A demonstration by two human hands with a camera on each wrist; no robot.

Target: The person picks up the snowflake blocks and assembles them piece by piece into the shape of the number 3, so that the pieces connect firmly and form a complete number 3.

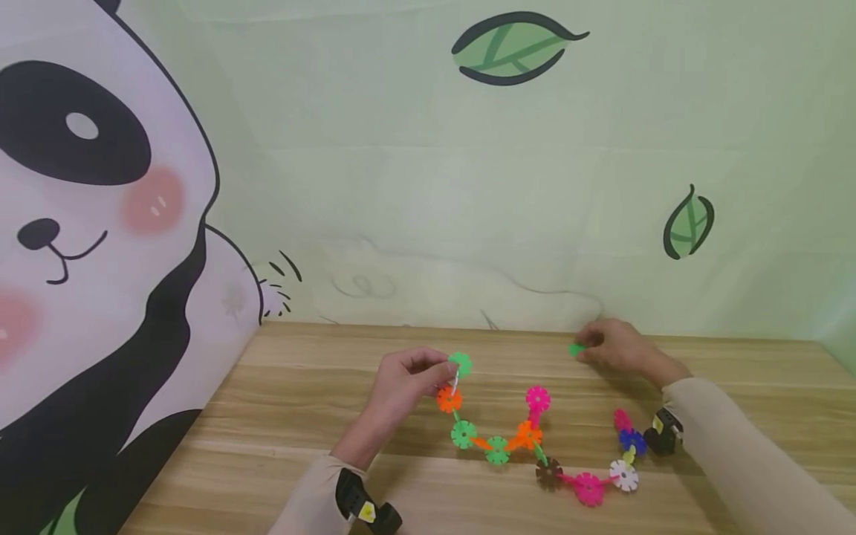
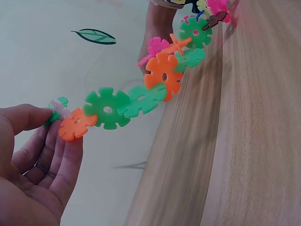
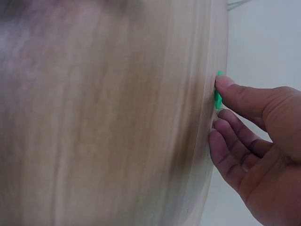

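My left hand (image 1: 409, 383) pinches the end of a chain of notched plastic snowflake discs between thumb and fingers. At that end a green disc (image 1: 460, 364), a pale white disc (image 2: 61, 107) and an orange disc (image 1: 449, 399) join together. From there the chain curves right through green discs (image 1: 497, 450), orange, brown (image 1: 549, 472), pink (image 1: 589, 489) and white ones (image 1: 624, 475) to a blue disc (image 1: 631, 441). A pink disc (image 1: 538, 399) branches upward midway. Near the table's back edge, my right hand (image 1: 618, 347) holds a loose green disc (image 3: 218, 90) low over the wood, thumb against it.
The wood-grain table (image 1: 321, 416) meets a pale green backdrop (image 1: 401, 186) along its far edge. A large panda (image 1: 160, 245) is printed on the left, with leaf drawings (image 1: 518, 48) higher up. Both wrists wear black camera mounts (image 1: 364, 505).
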